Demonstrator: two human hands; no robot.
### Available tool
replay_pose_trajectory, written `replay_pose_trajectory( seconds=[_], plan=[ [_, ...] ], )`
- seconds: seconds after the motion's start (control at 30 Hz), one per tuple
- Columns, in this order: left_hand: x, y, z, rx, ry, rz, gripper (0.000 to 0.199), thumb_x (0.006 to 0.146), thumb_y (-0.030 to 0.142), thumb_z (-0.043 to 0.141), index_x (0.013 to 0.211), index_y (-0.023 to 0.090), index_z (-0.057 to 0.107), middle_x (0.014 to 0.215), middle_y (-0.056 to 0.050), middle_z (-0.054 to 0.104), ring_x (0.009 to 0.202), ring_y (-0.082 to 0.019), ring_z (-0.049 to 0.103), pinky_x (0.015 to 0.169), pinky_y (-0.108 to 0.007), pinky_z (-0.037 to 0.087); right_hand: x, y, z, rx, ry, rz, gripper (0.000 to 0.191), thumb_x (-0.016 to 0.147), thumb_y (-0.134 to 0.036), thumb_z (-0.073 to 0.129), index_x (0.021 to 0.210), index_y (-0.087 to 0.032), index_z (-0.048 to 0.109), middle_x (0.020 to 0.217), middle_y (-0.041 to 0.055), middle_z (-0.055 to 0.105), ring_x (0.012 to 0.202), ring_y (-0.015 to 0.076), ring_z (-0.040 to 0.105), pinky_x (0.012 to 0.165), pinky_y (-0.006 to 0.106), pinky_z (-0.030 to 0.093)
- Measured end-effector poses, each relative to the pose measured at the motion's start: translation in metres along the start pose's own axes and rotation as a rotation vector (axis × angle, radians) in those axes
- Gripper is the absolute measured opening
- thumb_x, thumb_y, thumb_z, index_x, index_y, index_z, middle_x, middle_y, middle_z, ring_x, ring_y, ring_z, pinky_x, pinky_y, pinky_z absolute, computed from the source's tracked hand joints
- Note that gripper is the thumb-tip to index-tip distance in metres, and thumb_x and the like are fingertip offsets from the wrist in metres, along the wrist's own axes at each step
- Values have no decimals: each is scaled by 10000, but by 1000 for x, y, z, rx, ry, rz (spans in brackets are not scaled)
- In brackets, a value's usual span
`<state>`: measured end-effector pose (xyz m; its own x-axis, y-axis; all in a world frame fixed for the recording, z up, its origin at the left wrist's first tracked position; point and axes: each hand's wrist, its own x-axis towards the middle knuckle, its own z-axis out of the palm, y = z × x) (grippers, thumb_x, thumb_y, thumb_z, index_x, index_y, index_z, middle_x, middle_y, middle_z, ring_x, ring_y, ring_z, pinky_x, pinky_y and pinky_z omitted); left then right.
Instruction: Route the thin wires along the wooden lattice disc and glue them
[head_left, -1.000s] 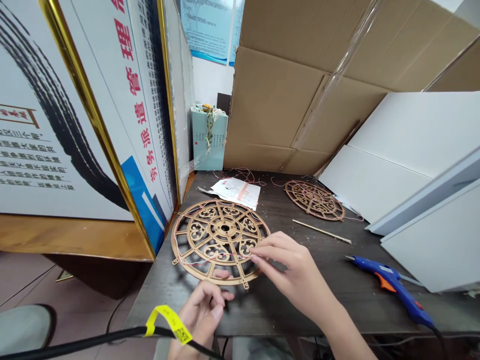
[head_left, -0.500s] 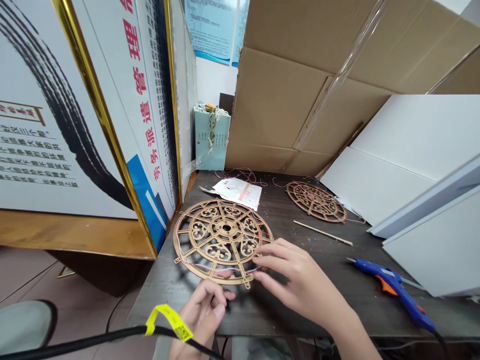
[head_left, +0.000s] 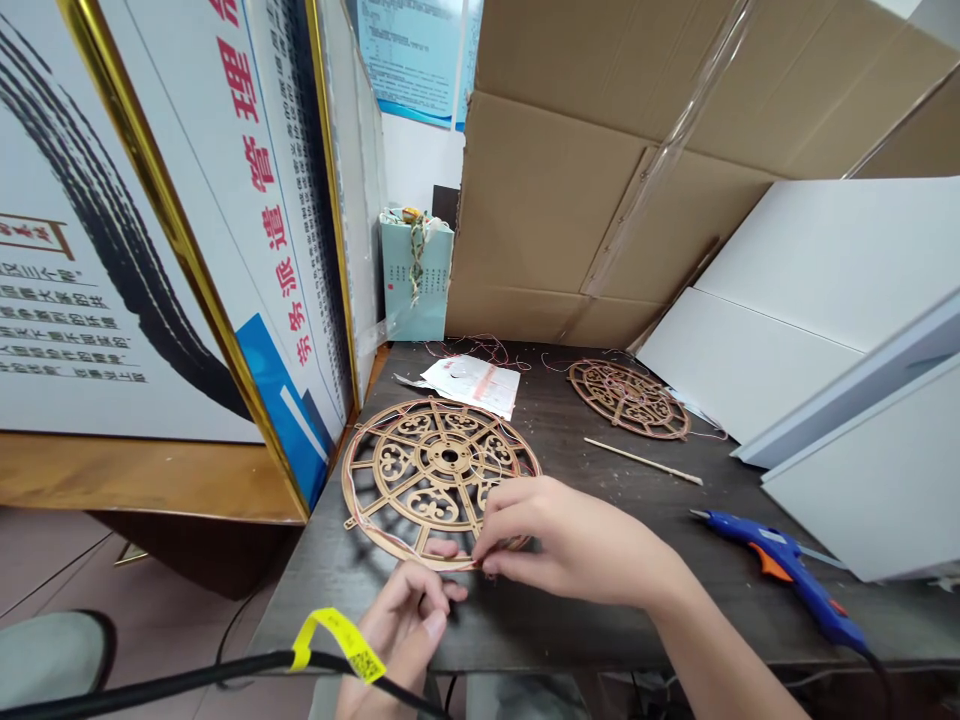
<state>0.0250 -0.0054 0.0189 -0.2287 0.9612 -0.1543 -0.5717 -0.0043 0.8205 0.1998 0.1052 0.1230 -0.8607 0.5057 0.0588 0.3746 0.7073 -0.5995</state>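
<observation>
Right hand [head_left: 544,535] pinches wire [head_left: 463,566] at disc [head_left: 435,456] edge | left hand [head_left: 409,605]: grip unclear | glue gun [head_left: 804,585] apart

Bare right forearm [head_left: 701,615], slender bare fingers [head_left: 504,524]

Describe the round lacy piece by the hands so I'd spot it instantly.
Find the dark table below the tall cardboard, then look toward its front, where the left hand and right hand are. The tan openwork disc there is nearer and larger-looking than its twin, back right, which no hand touches.
</observation>
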Motion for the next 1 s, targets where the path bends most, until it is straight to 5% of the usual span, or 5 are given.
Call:
replay_pose_trajectory(
  seconds=[0.1,0.37,1.0],
  plan=[
    [-1,2,1,9,-7,1,337,686,474,888,700,190,707,1114,-65,701,901,-204,653,861,-263,493,4,0,-2,37,-19,-5,93,886,-103,712,934,-158,771,880,2,721,819,109,631,772,217,453],
    [-1,-1,-2,6,-28,7,287,720,449,854,728,195,721,1073,-69,662,941,-224,639,890,-277,493,-2,8,9,245,194,209,77,876,-163,684,846,-152,754,703,-10,683,612,90,525,602,206,423],
    [-3,4,2,-7,-9,-15,324,712,458,864,723,176,704,1155,-83,671,944,-209,620,884,-274,499,-2,11,22,445,196,275,166,880,-276,717,845,-115,739,732,49,692,637,108,537,607,217,429]
  ],
)
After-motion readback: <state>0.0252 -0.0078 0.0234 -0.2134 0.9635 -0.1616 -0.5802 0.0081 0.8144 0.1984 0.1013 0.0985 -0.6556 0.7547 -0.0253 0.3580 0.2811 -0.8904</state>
